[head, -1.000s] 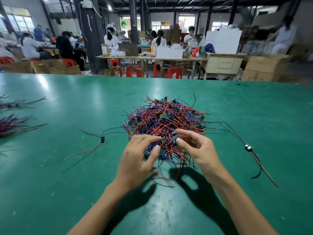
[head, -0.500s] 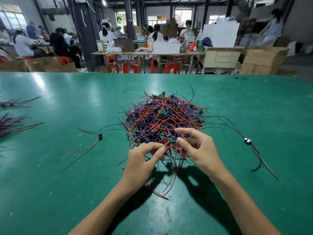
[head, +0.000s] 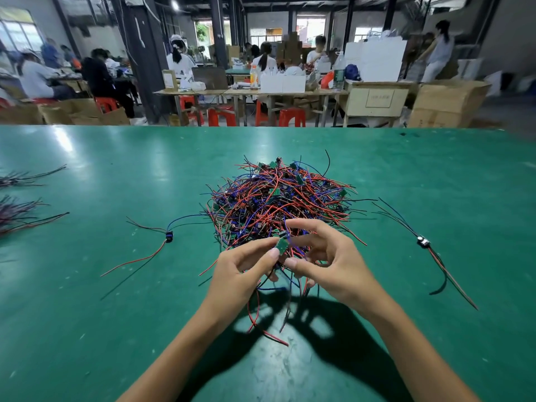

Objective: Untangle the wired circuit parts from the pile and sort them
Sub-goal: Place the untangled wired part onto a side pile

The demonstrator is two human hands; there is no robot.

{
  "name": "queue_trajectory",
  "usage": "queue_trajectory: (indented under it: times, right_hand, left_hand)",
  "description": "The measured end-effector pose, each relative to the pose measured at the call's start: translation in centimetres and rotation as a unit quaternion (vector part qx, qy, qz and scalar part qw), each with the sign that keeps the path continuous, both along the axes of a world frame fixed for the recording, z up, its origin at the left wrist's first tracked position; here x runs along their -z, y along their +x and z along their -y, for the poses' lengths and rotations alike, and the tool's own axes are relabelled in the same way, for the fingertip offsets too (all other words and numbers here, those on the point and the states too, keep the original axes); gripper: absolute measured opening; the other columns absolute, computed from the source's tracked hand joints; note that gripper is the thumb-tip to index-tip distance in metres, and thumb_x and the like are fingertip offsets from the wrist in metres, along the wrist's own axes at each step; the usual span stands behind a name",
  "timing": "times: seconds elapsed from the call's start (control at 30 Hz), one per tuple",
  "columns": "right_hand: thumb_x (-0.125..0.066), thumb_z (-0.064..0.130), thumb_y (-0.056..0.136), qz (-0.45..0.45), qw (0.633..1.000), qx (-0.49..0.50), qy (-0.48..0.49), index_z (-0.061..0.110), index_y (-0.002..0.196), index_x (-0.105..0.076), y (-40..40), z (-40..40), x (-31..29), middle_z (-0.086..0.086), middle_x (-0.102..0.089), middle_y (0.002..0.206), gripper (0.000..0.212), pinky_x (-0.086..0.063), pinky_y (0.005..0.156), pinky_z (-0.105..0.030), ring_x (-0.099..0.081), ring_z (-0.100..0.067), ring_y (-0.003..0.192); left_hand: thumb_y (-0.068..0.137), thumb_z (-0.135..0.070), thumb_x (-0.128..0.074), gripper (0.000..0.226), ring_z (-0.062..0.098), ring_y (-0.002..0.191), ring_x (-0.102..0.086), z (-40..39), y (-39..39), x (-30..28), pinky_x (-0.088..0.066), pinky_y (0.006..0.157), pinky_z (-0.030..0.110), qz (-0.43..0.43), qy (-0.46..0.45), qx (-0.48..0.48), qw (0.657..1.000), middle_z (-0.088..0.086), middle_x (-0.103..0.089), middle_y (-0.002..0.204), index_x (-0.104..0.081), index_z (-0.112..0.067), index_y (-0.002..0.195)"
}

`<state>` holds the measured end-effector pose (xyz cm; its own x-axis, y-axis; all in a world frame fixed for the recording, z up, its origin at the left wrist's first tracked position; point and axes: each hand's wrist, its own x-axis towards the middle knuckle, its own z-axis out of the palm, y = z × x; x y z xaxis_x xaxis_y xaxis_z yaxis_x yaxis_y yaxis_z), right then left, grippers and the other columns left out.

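Hands are working one small green circuit board (head: 282, 244) free at the near edge of the tangled pile (head: 278, 204) on the green worktop (head: 116, 300).

The left hand (head: 240, 275) is pinching the board between thumb and fingers, while the right hand (head: 324, 264) is gripping the wires just beside it, red and black leads dangling below. One separated part (head: 169, 236) is lying left of the pile, another (head: 423, 241) well to the right, and sorted bundles (head: 17, 210) are sitting at the far left edge.

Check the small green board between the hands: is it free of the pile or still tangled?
Cannot tell. Left hand pinches the board, lifted at the pile's near edge; its wires hang below, but others cross behind it.
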<state>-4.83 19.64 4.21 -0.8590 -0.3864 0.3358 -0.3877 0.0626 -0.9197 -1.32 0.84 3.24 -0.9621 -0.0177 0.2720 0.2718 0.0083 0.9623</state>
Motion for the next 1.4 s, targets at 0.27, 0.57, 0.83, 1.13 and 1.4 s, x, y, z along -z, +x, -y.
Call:
queue_trajectory:
  times: [0.27,0.57,0.83,1.13,1.4]
  right_hand:
    - [-0.066,-0.010,0.090,0.091,0.990,-0.011,-0.110,0.019,0.132,-0.056,-0.2,-0.1,-0.3,-0.005,-0.073,0.121,0.052,-0.051,0.047,-0.024,-0.052,-0.020,0.050]
    - [-0.074,0.008,0.088,0.123,0.991,-0.016,-0.058,0.024,0.127,-0.064,-0.1,-0.6,-0.4,-0.002,-0.077,0.112,0.044,-0.050,0.058,-0.019,-0.064,-0.010,0.069]
    - [-0.075,0.018,0.091,0.053,0.997,0.037,-0.029,0.027,0.089,-0.078,0.1,1.0,0.8,0.004,-0.075,0.075,0.010,-0.046,0.057,-0.014,-0.061,-0.001,0.061]
    - [-0.066,0.011,0.097,0.042,0.998,0.021,-0.042,0.023,0.113,-0.070,0.4,1.0,0.3,-0.004,-0.079,0.086,0.021,-0.050,0.064,-0.014,-0.069,-0.002,0.072]
    - [-0.066,0.013,0.092,0.077,0.986,0.042,-0.141,0.018,0.123,-0.062,0.3,0.3,-0.6,-0.021,-0.075,0.090,0.031,-0.051,0.083,-0.017,-0.073,-0.011,0.091]
  left_hand:
    - [0.093,0.002,-0.063,0.028,0.006,0.059,-0.060,0.4,0.1,-0.2,-0.051,0.059,0.019,0.023,0.031,0.013,0.999,0.008,-0.078,0.084,-0.071,-0.007,0.119]
    - [0.075,-0.014,-0.078,0.035,0.020,0.069,-0.073,0.8,-0.2,-0.1,-0.056,0.072,0.021,0.040,0.101,0.000,0.994,0.010,-0.079,0.092,-0.075,-0.015,0.110]
    - [0.071,-0.006,-0.084,0.059,0.016,0.082,-0.073,0.9,-0.2,-0.1,-0.059,0.079,0.026,0.011,0.057,0.018,0.998,0.012,-0.078,0.093,-0.067,-0.015,0.127]
    - [0.075,-0.023,-0.074,0.033,0.010,0.067,-0.067,2.5,-0.7,-1.9,-0.057,0.071,0.020,0.045,0.195,-0.030,0.979,0.002,-0.073,0.079,-0.068,-0.004,0.102]
    - [0.098,-0.036,-0.063,0.047,0.028,0.118,-0.058,14.8,-2.1,0.3,-0.045,0.103,0.041,0.134,-0.229,-0.435,0.860,0.018,-0.066,0.128,-0.059,-0.008,0.136]
